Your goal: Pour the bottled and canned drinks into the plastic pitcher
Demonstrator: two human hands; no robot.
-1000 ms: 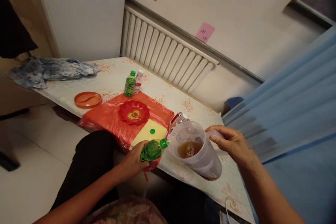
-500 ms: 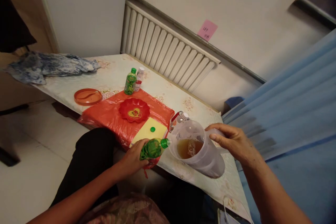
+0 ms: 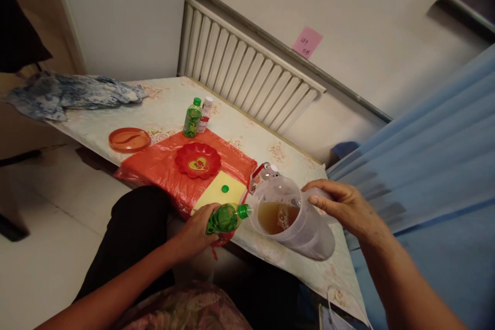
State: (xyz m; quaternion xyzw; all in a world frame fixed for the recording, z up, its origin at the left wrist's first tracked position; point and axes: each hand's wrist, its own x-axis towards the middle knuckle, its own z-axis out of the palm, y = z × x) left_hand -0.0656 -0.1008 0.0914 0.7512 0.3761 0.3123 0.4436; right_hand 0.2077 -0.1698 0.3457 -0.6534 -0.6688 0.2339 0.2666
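Observation:
My left hand [image 3: 199, 232] is wrapped round an uncapped green bottle [image 3: 225, 218], tipped with its mouth beside the jug's rim. My right hand [image 3: 344, 206] grips the handle of a translucent jug [image 3: 315, 237], which leans with its opening toward the bottle. Brown liquid [image 3: 275, 216] with bubbles lies inside the jug. A green cap [image 3: 225, 188] rests on a yellow sheet [image 3: 211, 196]. Behind the jug, a clear container with a white cap [image 3: 265, 172] is partly hidden.
On the table [image 3: 162, 87] are a red scalloped plate [image 3: 198, 160] on red plastic [image 3: 154, 170], a capped green bottle [image 3: 192, 118], a clear bottle [image 3: 205, 113], an orange round dish [image 3: 129, 140] and a blue patterned cloth [image 3: 85, 93]. A blue curtain [image 3: 433, 165] hangs at right.
The jug's base has shifted slightly right, and the liquid inside reaches a little further left. Both hands keep their holds, and the bottle is nearly unmoved.

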